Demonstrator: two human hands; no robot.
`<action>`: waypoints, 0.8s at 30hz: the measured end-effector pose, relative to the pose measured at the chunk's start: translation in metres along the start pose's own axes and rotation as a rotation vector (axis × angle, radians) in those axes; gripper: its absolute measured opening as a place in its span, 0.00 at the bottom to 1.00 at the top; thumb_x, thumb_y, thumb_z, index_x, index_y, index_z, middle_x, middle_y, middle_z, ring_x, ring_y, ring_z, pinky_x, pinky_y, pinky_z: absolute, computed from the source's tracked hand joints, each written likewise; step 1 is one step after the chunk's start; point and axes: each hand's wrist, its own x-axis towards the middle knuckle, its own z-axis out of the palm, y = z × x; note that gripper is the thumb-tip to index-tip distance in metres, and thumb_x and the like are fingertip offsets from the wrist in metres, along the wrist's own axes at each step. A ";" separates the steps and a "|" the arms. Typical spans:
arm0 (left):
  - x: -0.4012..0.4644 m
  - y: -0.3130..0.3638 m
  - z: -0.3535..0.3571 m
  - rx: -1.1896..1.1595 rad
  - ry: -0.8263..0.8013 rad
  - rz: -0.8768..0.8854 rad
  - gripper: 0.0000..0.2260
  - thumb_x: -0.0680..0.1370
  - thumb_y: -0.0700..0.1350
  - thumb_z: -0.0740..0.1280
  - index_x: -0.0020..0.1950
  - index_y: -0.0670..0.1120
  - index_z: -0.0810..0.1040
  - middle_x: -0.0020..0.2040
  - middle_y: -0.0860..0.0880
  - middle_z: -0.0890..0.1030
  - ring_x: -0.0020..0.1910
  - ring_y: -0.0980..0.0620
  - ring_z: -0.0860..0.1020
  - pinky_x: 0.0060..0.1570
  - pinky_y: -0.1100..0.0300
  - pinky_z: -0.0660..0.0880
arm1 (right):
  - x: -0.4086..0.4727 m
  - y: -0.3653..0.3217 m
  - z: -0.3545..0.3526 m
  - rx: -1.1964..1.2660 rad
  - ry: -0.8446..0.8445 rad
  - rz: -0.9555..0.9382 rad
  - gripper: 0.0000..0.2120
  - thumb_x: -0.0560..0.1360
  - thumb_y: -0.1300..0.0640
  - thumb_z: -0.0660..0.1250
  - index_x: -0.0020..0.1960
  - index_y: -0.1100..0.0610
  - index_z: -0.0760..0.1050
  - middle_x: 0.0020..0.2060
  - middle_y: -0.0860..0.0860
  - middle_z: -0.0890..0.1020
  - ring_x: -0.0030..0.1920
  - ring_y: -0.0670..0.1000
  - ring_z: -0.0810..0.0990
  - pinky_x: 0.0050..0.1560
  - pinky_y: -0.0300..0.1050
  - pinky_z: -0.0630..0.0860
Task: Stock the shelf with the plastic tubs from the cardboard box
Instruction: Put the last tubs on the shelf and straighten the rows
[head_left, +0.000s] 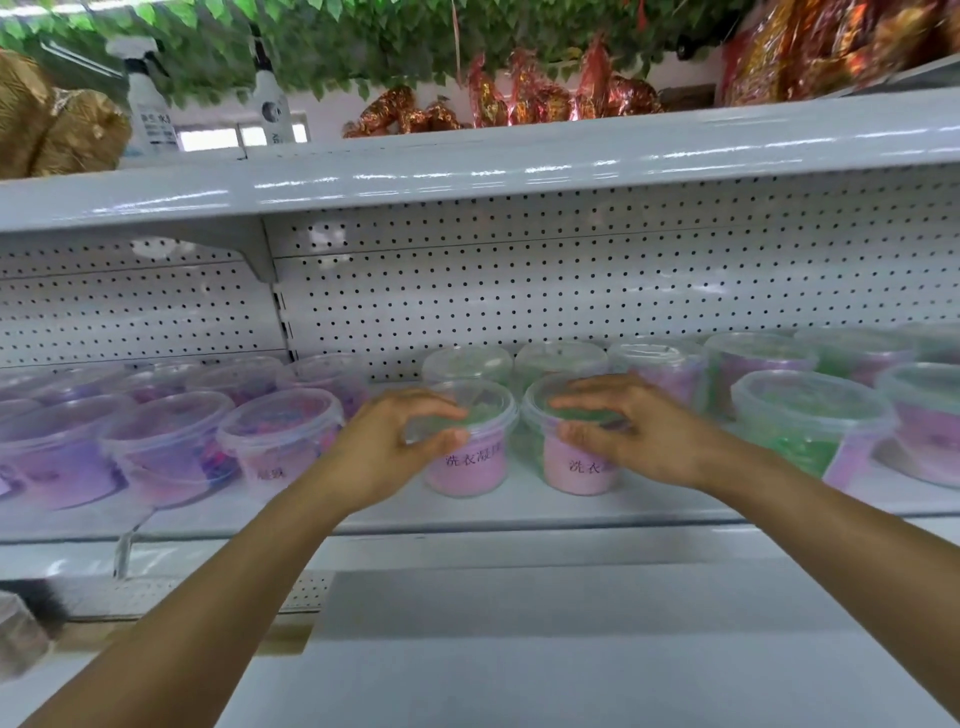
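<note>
Two clear plastic tubs with pink labels and green contents stand side by side at the front of the white shelf (467, 512). My left hand (395, 441) grips the lid rim of the left tub (467, 467), fingers over the top and thumb at the front. My right hand (628, 431) holds the right tub (576, 473) the same way. Two more tubs (467, 364) stand right behind them. The cardboard box is out of sight.
Purple-filled tubs (171, 447) fill the shelf to the left. Green and pink tubs (810, 421) crowd the right. A perforated back panel (519, 291) closes the rear. The upper shelf (467, 171) carries spray bottles (150, 104) and red-gold packets (519, 98).
</note>
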 end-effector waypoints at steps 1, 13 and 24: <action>0.000 0.000 -0.002 0.012 -0.009 0.008 0.12 0.74 0.53 0.70 0.57 0.53 0.82 0.58 0.60 0.80 0.58 0.66 0.74 0.55 0.82 0.61 | 0.000 0.000 0.002 -0.019 0.010 0.004 0.31 0.67 0.32 0.59 0.64 0.45 0.76 0.65 0.39 0.73 0.68 0.42 0.68 0.66 0.43 0.70; -0.004 0.042 0.003 0.040 0.022 -0.050 0.11 0.76 0.53 0.69 0.57 0.54 0.81 0.60 0.56 0.79 0.61 0.57 0.75 0.63 0.59 0.68 | -0.013 -0.001 -0.003 -0.173 0.065 -0.044 0.22 0.77 0.44 0.63 0.68 0.50 0.73 0.68 0.46 0.72 0.71 0.47 0.66 0.68 0.37 0.61; 0.031 0.146 0.086 -0.113 0.138 0.028 0.14 0.74 0.58 0.67 0.57 0.56 0.80 0.58 0.57 0.79 0.60 0.58 0.75 0.60 0.58 0.72 | -0.097 0.074 -0.123 -0.284 0.245 0.053 0.12 0.74 0.52 0.69 0.58 0.50 0.80 0.57 0.47 0.80 0.60 0.49 0.75 0.59 0.37 0.64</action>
